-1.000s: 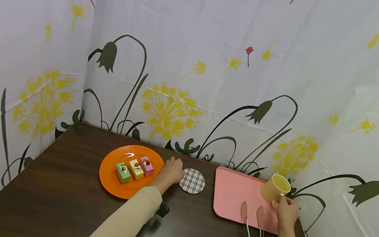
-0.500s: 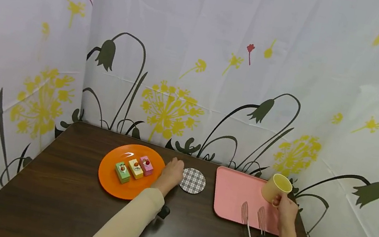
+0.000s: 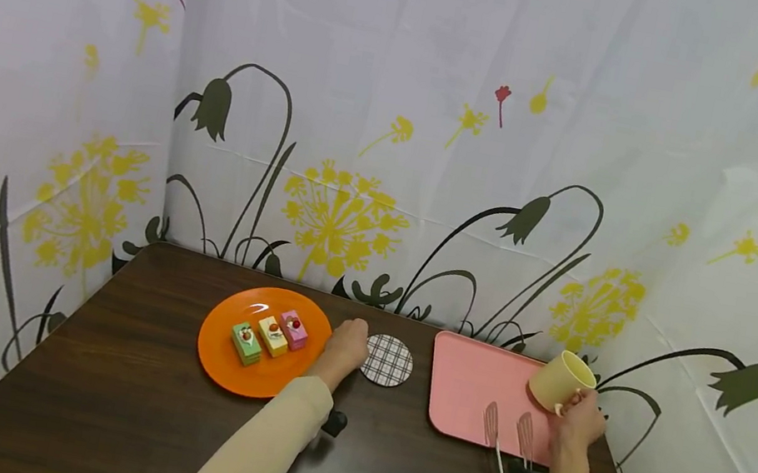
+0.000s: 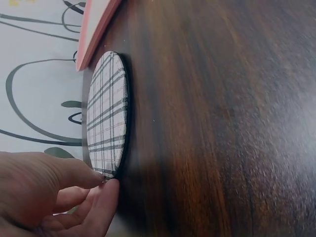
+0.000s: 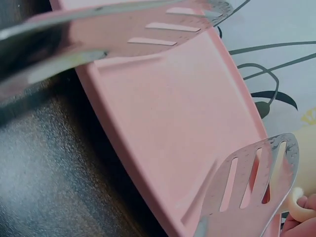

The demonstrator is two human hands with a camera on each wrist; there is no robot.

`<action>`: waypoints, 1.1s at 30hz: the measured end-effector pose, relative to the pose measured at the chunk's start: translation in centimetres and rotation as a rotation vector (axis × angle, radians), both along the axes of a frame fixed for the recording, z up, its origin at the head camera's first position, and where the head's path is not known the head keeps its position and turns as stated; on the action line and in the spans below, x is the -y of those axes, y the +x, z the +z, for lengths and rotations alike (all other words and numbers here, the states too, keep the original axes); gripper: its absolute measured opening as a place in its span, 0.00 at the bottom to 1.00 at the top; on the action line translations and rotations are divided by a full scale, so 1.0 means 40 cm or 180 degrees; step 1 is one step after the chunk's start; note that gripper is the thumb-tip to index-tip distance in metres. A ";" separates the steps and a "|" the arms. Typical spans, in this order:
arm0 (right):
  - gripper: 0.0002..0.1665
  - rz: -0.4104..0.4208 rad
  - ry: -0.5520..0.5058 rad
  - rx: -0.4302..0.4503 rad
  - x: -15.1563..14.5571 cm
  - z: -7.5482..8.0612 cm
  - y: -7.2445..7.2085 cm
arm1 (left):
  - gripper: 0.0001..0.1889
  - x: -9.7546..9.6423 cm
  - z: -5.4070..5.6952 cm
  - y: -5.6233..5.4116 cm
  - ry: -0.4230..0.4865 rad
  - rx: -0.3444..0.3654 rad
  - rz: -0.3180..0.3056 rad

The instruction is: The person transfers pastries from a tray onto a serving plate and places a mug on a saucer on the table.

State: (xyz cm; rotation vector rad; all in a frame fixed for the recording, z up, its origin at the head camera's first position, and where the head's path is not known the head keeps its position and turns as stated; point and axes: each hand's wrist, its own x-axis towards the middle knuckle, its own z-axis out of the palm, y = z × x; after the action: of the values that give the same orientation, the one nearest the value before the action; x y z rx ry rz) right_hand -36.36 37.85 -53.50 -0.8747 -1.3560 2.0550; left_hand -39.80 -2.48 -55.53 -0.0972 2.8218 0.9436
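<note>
My left hand (image 3: pixel 347 342) is at the left edge of a round plaid coaster (image 3: pixel 388 361) on the table. In the left wrist view, its thumb and index finger pinch the near rim of the coaster (image 4: pixel 107 116). My right hand (image 3: pixel 580 424) grips the handle of a pale yellow mug (image 3: pixel 557 383), tilted over the right end of a pink tray (image 3: pixel 471 380). Whether the mug touches the tray cannot be told. The right wrist view shows only fingers (image 5: pixel 302 217) at the mug handle, with most of the hand out of frame.
An orange plate (image 3: pixel 217 356) with green, yellow and pink toy cakes (image 3: pixel 272 336) stands left of my left hand. Two slotted turners (image 5: pixel 240 185) reach over the tray's front edge beside my right forearm. A flower-printed curtain (image 3: pixel 394 62) hangs behind the table.
The mug has tipped over more and shifted slightly right, my right hand moving with it. My left hand has stayed at the coaster.
</note>
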 end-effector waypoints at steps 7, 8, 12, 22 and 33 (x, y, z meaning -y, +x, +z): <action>0.22 -0.0121 -0.0007 0.0030 -0.001 -0.006 0.004 | 0.07 -0.001 -0.041 -0.030 0.0062 0.0069 0.0081; 0.22 -0.0122 0.0016 0.0023 0.000 -0.004 0.005 | 0.07 0.000 -0.041 -0.028 0.0066 0.0061 0.0084; 0.22 -0.0099 0.0146 -0.0010 0.007 0.014 0.010 | 0.06 0.004 -0.030 -0.021 0.0143 0.0080 0.0085; 0.24 0.0124 0.0181 -0.0359 0.067 0.079 0.006 | 0.06 -0.002 0.005 0.012 0.0044 -0.0007 -0.0008; 0.27 0.0459 -0.0027 -0.0716 0.172 0.103 0.004 | 0.05 -0.010 0.014 0.039 0.0033 -0.0054 0.0090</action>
State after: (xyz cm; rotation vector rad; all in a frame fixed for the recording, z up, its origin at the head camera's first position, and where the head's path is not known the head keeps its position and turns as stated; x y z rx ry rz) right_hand -36.20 30.99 -49.36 -0.5423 -1.3202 2.1937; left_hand -38.26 -2.09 -54.96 -0.1287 2.8379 0.9696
